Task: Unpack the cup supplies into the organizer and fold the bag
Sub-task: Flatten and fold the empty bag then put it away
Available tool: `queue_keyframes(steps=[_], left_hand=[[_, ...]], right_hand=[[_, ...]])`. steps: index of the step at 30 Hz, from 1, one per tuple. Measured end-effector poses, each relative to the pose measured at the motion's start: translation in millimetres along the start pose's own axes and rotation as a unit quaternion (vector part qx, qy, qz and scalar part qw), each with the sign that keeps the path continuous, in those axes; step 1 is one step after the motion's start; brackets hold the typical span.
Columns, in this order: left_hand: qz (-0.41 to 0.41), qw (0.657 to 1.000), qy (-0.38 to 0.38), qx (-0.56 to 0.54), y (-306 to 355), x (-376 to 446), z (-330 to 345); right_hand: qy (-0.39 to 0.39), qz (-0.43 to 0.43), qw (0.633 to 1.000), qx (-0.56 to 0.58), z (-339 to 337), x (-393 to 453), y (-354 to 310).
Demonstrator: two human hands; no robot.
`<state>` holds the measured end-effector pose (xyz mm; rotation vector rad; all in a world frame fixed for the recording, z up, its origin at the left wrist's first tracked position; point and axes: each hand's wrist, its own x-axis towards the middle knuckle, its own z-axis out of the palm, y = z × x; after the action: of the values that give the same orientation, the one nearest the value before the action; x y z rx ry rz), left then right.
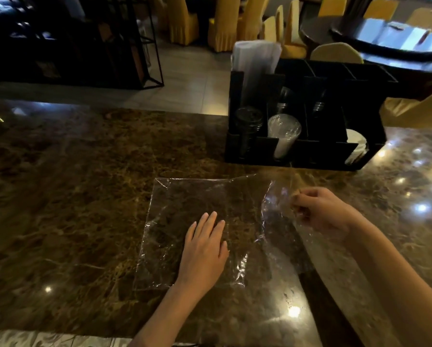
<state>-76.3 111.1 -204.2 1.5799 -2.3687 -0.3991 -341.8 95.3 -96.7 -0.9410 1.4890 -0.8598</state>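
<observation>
Folding bag — lies flat on bench, near side of organizer. Left hand open, pressing it; right hand pinching raised edge. Carry edge over left hand, align corners, crease.

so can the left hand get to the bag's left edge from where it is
Probably yes. The left hand lies flat on the bag, and the stretch of bag and counter between it and that edge is bare. The right hand pinches the bag's lifted right side, well out of the way.
</observation>
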Motion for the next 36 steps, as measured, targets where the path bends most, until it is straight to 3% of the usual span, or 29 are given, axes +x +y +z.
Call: queue_keyframes(steps=[2, 4, 5, 7, 10, 12, 14, 17, 20, 24, 30, 33, 36], left_hand=[[0.001, 0.999, 0.004, -0.041, -2, 0, -1], [-0.028, 0.986, 0.007, -0.162, -4, 3, -10], [-0.072, 0.963, 0.011, -0.258, -4, 4, -21], [-0.167, 0.886, 0.051, -0.429, -11, 6, -45], [-0.248, 0.778, 0.12, -0.565, -32, 5, -79], [-0.247, 0.736, 0.11, -0.621, -46, 1, -98], [-0.262, 0.721, 0.073, -0.637, -57, -3, -109], [-0.316, 0.745, 0.062, -0.584, -68, -9, -113], [-0.332, 0.764, 0.052, -0.551, -72, -12, -109], [-0.324, 0.834, 0.056, -0.444, -74, -15, -98], [-0.295, 0.904, 0.118, -0.286, -84, -14, -88], [-0.276, 0.922, 0.133, -0.237, -85, -12, -86], [-0.278, 0.926, 0.146, -0.212, -89, -11, -81]], right_hand=[[-0.066, -0.032, 0.996, 0.047, 23, -2, -23], [-0.105, -0.071, 0.992, 0.012, 53, 0, -41], [-0.11, -0.092, 0.989, -0.034, 70, 2, -48], [-0.116, -0.123, 0.977, -0.129, 103, 8, -58], [-0.133, -0.14, 0.957, -0.216, 150, 20, -63], [-0.138, -0.162, 0.933, -0.291, 179, 27, -64], [-0.138, -0.189, 0.911, -0.339, 203, 32, -62], [-0.115, -0.215, 0.916, -0.32, 217, 36, -53], [-0.038, -0.237, 0.935, -0.261, 208, 39, -38], [0.039, -0.267, 0.931, -0.246, 187, 39, -19], [0.061, -0.339, 0.85, -0.398, 172, 32, 22], [0.045, -0.371, 0.796, -0.476, 174, 29, 39], [0.024, -0.354, 0.772, -0.527, 182, 25, 48]])
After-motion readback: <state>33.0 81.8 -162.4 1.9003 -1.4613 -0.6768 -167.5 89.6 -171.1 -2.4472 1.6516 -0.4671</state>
